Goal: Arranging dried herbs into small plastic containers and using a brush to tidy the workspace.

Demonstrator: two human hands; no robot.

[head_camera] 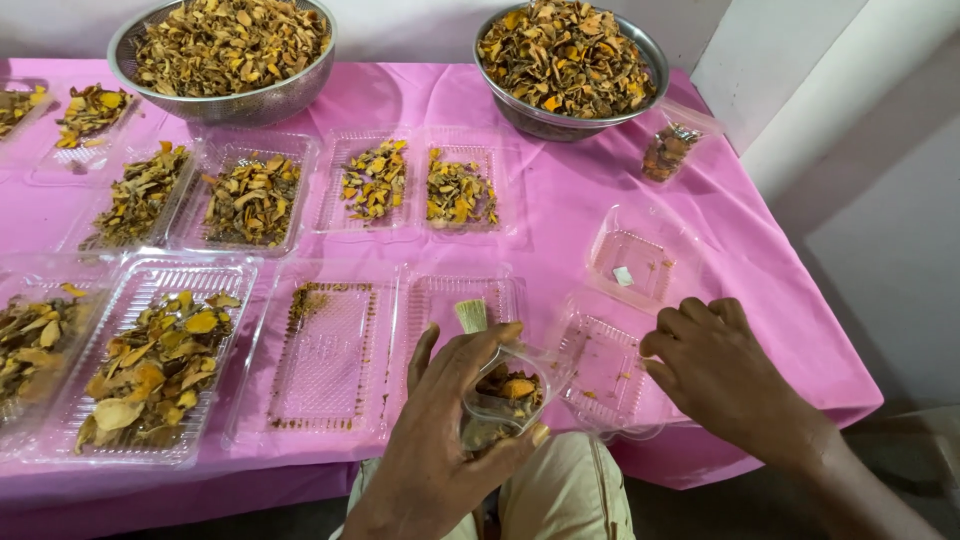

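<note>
The left hand (440, 420) is holding a small clear box (510, 385) near the front edge of the worktop (560, 200). Its grip is wrapping around the box, with the thumb on the far side and the fingers underneath, so the box is staying tilted and open. Dried yellow and orange chips (512, 388) are sitting inside it. A small pale brush (471, 315) is poking up just behind the thumb; I cannot tell if the hand is holding it too.

The right hand (720, 370) is resting to the right, fingers curled down, touching an open clear tray (610, 365) that is almost bare. It is not grasping anything; it looks like it is steadying the tray.

More clear trays are lying in rows on the worktop. One emptied tray (330, 355) is sitting left of the held box, with only crumbs along its edges. Left of that, a full tray (155, 360) is holding big chips. Farther away, four trays are holding smaller piles. Two metal bowls are standing at the far edge, a left bowl (225, 50) and a right bowl (570, 60), both heaped with chips so they are easy to reach.

A pink cloth is covering the worktop. A white wall is standing on the right side.
</note>
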